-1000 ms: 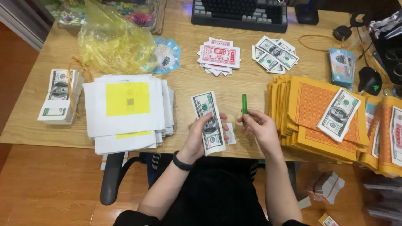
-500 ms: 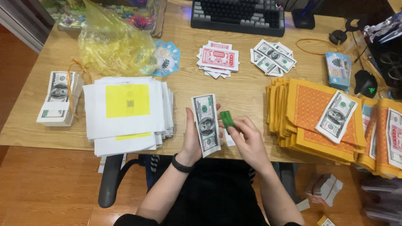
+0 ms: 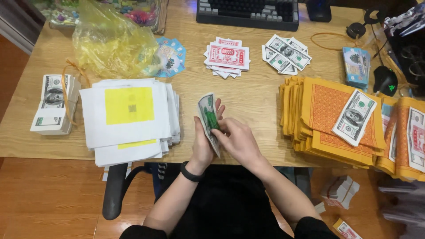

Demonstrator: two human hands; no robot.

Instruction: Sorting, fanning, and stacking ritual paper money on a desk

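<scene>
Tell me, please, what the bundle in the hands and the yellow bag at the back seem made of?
The bundle of notes, held by the left hand and right hand, looks like thin matte printed paper, flexing edge-on. The yellow bag looks like thin glossy plastic film: translucent, crinkled, with highlights.

Light wooden table: smooth, matt grain. Thin stack of printed paper notes in hands: matt paper. Green band on it: material unclear. White paper sheet pile with yellow square: matt. Orange-and-yellow patterned paper sheets: matt. Crumpled yellow plastic bag: thin, glossy, translucent. Black wristband: smooth, matt. Black computer mouse: glossy plastic.
</scene>
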